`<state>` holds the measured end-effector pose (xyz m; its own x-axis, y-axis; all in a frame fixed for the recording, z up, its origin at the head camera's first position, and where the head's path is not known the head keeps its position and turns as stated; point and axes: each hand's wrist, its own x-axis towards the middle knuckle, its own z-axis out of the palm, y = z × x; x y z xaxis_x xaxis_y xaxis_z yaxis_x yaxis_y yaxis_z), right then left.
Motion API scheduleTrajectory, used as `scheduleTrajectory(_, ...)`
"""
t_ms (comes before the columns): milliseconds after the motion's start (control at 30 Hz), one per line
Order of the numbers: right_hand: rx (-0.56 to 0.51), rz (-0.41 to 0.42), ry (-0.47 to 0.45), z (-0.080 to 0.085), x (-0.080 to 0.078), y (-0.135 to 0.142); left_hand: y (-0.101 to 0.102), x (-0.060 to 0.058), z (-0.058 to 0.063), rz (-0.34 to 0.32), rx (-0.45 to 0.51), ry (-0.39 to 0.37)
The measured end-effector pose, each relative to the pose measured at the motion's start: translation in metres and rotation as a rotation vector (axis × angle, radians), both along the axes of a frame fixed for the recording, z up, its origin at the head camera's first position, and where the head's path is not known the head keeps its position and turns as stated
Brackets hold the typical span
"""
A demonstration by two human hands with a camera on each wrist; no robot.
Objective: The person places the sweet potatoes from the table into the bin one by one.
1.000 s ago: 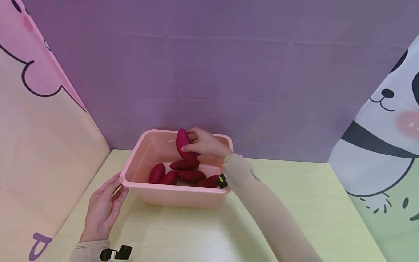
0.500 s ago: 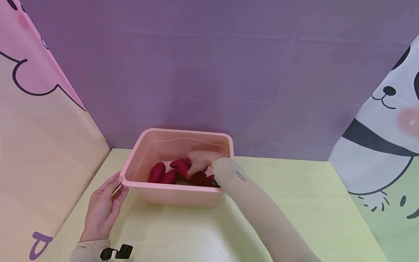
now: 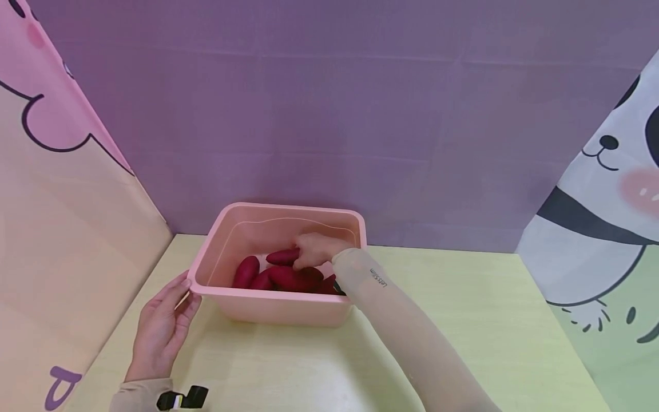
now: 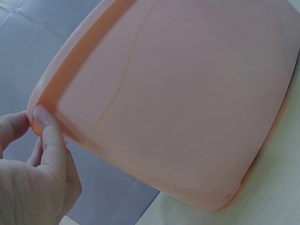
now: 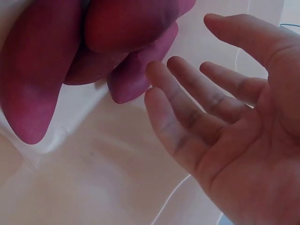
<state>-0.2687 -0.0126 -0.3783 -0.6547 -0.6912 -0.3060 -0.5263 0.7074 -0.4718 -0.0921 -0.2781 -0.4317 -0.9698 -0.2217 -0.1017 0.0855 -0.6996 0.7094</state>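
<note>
A pink plastic tub [image 3: 278,309] stands on the table and holds several dark red sweet potatoes [image 3: 247,272]. At its near left corner my left hand [image 3: 162,332] pinches the rim between thumb and fingers; the left wrist view shows the fingertips on the rim [image 4: 47,77]. My right hand [image 3: 319,250] is down inside the tub, above its right half. In the right wrist view that hand [image 5: 248,150] has spread, nearly straight fingers and holds nothing. Its fingertips are close to a sweet potato [image 5: 133,77]; whether they touch it I cannot tell. Part of the pile is hidden by the right sleeve.
Behind the tub rises a purple backdrop [image 3: 329,114]. A cream and pink printed panel [image 3: 67,229] borders the left side, a panda-print panel [image 3: 592,229] the right. The pale yellow table [image 3: 448,309] extends in front and to the right of the tub.
The right hand lowered a sweet potato from rim height into the tub and let it go; it now lies across the near pile. The left hand has stayed on the rim.
</note>
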Motion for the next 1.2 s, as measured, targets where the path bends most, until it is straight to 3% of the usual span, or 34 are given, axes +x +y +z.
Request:
scheduleTrajectory(333, -0.101, -0.001, 0.034, 0.008, 0.002, 0.006, 0.003, -0.002, 0.003, -0.002, -0.059, -0.020)
scheduleTrajectory(600, -0.265, -0.094, 0.012, 0.028, 0.005, 0.013, 0.004, -0.005, 0.012, 0.082, -0.251, -0.091)
scheduleTrajectory(767, -0.302, -0.169, 0.019, 0.049, 0.015, 0.020, 0.008, -0.008, 0.021, 0.196, -0.489, -0.142)
scheduleTrajectory(933, -0.277, -0.168, 0.075, 0.069, 0.026, 0.028, 0.017, -0.003, 0.035, 0.333, -0.930, -0.215)
scheduleTrajectory(1000, -0.272, -0.143, 0.122, 0.076, 0.031, 0.033, 0.022, 0.001, 0.040, 0.383, -1.078, -0.175)
scheduleTrajectory(1100, -0.287, -0.109, 0.183, 0.083, 0.041, 0.044, 0.035, 0.007, 0.045, 0.417, -1.189, -0.022)
scheduleTrajectory(1200, -0.356, -0.089, 0.203, 0.085, 0.055, 0.063, 0.052, 0.013, 0.049, 0.406, -1.273, 0.137)
